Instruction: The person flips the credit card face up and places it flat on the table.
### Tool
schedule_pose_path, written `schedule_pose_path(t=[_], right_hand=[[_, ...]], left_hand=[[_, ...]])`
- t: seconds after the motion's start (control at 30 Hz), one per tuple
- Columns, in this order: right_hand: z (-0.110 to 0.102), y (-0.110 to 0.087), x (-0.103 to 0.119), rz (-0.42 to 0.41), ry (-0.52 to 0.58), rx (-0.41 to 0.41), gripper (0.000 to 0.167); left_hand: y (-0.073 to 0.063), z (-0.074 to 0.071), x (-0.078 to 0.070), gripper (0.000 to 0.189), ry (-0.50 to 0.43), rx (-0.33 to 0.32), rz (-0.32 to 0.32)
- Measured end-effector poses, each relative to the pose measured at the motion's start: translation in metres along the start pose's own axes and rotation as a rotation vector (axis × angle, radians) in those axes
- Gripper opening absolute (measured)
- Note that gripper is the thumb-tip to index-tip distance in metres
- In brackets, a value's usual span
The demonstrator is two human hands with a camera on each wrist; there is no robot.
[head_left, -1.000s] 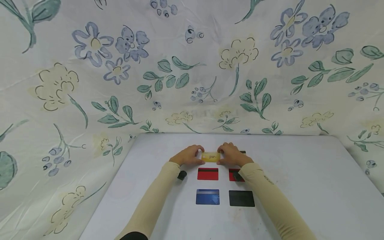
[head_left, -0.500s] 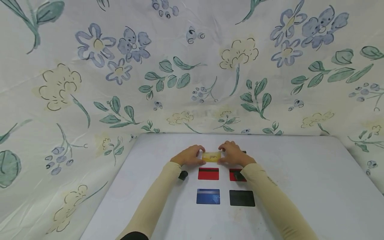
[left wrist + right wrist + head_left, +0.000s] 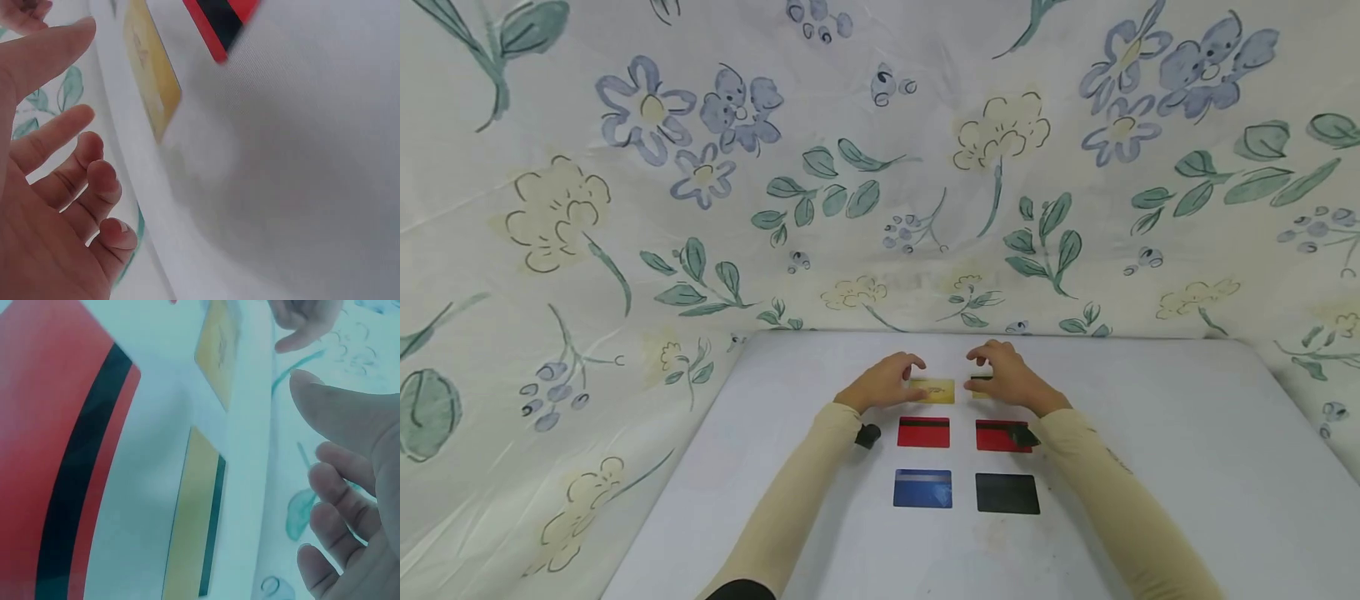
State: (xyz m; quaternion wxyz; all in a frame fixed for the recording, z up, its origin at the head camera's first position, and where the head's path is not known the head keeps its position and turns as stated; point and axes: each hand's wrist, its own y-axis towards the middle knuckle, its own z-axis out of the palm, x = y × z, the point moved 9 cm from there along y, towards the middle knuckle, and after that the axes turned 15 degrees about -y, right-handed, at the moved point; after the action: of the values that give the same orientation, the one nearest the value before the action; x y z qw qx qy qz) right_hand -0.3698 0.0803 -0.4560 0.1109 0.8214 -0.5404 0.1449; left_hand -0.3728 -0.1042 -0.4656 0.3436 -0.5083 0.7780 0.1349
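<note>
Care helps: with left hand [image 3: 887, 382] and right hand [image 3: 1015, 380] loosely spread, we should lift clear without nudging the far-left yellow card [image 3: 938, 392] or far-right yellow magnetic-stripe card [image 3: 193, 512].

Striped in black on red cards [image 3: 923, 437] and one yellow card [image 3: 194, 519], finely printed on second yellow card [image 3: 943, 397], pale-banded on blue card [image 3: 922, 493], solid on black card [image 3: 1007, 493]; flowered blue, yellow and green on off-white cloth [image 3: 917, 125]; plain beige on sleeves [image 3: 790, 500], white on desk [image 3: 1165, 467].
</note>
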Motion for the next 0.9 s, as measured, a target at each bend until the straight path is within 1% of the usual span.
schedule_pose_path(t=[0.1,0.3,0.6,0.8,0.9], right_hand=[[-0.004,-0.005,-0.008,0.0,-0.004,-0.024,0.051],[-0.011,-0.012,-0.022,-0.008,-0.014,-0.052,0.051],[-0.011,-0.021,-0.039,0.026,-0.036,-0.028,0.049],[-0.009,-0.024,-0.052,0.052,-0.031,-0.004,0.05],[-0.007,-0.025,-0.059,0.068,-0.025,0.008,0.05]], left_hand=[[0.003,0.004,-0.006,0.055,-0.009,-0.006,0.025],[0.009,0.013,-0.015,0.054,-0.019,-0.019,0.041],[0.014,0.027,-0.025,0.054,-0.02,-0.028,0.046],[0.018,0.033,-0.03,0.056,0.006,-0.022,0.079],[0.02,0.036,-0.032,0.056,0.019,-0.021,0.08]])
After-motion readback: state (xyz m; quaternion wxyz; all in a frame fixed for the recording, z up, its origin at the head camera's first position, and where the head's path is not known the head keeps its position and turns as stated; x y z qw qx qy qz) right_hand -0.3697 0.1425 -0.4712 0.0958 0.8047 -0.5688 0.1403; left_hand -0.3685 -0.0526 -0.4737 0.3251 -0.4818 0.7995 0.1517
